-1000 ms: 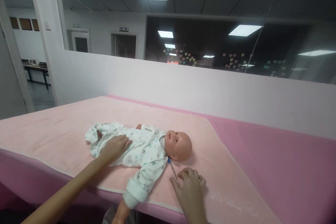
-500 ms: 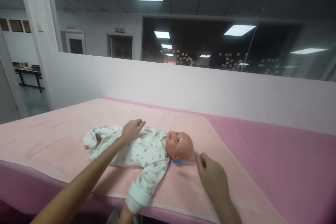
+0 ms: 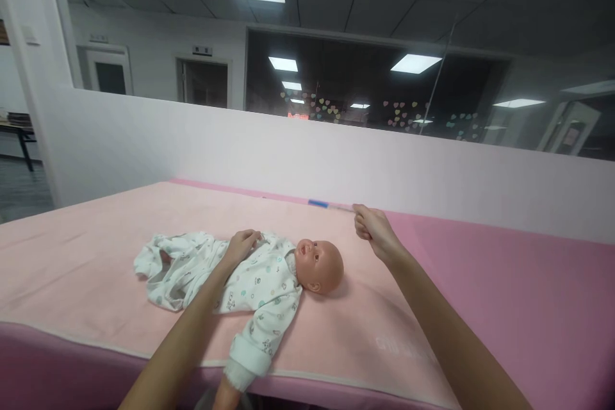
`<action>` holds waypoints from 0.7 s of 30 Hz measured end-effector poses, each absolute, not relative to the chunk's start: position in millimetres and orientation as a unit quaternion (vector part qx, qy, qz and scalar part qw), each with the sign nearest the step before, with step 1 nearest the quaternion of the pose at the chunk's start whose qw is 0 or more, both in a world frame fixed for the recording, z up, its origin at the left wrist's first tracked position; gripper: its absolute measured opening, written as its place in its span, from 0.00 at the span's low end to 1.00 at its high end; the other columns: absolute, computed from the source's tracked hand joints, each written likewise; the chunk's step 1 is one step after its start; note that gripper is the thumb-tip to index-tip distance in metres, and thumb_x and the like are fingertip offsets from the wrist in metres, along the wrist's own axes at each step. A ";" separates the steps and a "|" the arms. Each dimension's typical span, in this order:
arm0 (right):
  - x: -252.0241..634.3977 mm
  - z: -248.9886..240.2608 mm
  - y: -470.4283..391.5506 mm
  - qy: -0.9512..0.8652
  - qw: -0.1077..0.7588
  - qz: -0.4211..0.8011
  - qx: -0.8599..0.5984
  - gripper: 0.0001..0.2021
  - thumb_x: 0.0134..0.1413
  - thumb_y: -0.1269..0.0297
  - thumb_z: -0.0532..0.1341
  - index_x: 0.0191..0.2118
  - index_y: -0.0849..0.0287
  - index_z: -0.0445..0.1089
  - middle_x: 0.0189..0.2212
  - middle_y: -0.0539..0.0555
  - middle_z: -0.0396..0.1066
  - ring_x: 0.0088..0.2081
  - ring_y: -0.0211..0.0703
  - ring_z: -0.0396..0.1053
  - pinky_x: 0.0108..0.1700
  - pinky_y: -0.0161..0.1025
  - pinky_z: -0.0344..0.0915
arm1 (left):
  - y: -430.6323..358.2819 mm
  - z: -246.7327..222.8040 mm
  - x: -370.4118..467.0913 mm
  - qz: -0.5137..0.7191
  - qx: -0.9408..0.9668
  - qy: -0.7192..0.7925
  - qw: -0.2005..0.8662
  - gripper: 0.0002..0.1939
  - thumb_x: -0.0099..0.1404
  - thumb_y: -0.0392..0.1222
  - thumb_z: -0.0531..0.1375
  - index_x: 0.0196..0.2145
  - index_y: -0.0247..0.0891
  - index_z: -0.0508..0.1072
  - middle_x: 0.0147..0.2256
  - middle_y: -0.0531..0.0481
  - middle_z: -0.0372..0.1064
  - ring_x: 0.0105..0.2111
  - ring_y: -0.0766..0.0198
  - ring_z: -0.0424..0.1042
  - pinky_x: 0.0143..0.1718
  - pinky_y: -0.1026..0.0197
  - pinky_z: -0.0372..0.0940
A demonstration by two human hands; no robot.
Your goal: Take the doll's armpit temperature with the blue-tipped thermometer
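A baby doll (image 3: 321, 267) in a white patterned outfit (image 3: 262, 278) lies on its back on a peach-coloured sheet (image 3: 355, 327), its head to the right. My left hand (image 3: 241, 247) rests on the doll's torso, fingers lying over the cloth and partly hidden. Beyond and right of the doll's head, my right hand (image 3: 373, 225) is closed on the clear thin handle of a small brush-like stick with a blue end (image 3: 318, 204). The blue end points left, held above the sheet and apart from the doll.
Pink padding (image 3: 504, 295) shows at the right and along the front edge. A low white wall (image 3: 288, 147) with glass above it stands behind the sheet. At the far left is a dark table (image 3: 19, 131).
My right hand has risen away from me with the blue-ended stick, from beside the doll's head to beyond it. My left hand has settled onto the doll's torso. The view has shifted right.
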State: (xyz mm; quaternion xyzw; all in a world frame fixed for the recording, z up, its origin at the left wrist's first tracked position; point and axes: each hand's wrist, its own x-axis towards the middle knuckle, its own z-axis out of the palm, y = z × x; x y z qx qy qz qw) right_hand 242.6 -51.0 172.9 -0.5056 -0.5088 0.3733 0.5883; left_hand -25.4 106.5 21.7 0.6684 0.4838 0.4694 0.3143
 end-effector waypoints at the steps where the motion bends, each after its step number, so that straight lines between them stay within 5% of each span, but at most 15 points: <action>1: 241.2 174.9 -51.5 -0.525 0.563 0.382 -0.511 0.19 0.49 0.64 0.54 0.16 0.55 0.43 0.11 0.39 0.40 0.14 0.27 0.38 0.16 0.30 0.39 | 106.3 21.7 -24.9 0.471 0.667 0.483 0.316 0.20 0.52 0.55 0.52 0.24 0.34 0.73 0.16 0.53 0.63 0.19 0.66 0.60 0.20 0.66 0.52; 5: 235.5 177.9 -52.7 -0.591 0.468 0.367 -0.545 0.19 0.50 0.65 0.55 0.14 0.56 0.45 0.10 0.41 0.43 0.14 0.26 0.38 0.17 0.30 0.38 | 106.8 20.6 -24.4 0.476 0.667 0.477 0.318 0.20 0.52 0.54 0.52 0.23 0.34 0.73 0.16 0.53 0.63 0.18 0.66 0.60 0.20 0.65 0.52; 15: 259.8 211.8 -63.7 -0.604 0.509 0.348 -0.504 0.23 0.51 0.60 0.57 0.13 0.55 0.45 0.11 0.41 0.41 0.14 0.27 0.37 0.17 0.32 0.38 | 113.5 15.2 -26.7 0.472 0.683 0.461 0.315 0.18 0.53 0.52 0.52 0.25 0.35 0.74 0.17 0.54 0.63 0.19 0.66 0.60 0.23 0.65 0.53; 21: 234.7 186.1 -45.4 -0.583 0.505 0.315 -0.553 0.21 0.49 0.62 0.56 0.14 0.54 0.43 0.09 0.40 0.39 0.14 0.27 0.36 0.16 0.31 0.36 | 111.1 16.4 -27.5 0.485 0.667 0.457 0.334 0.17 0.52 0.52 0.53 0.24 0.35 0.74 0.17 0.54 0.63 0.19 0.67 0.59 0.23 0.65 0.51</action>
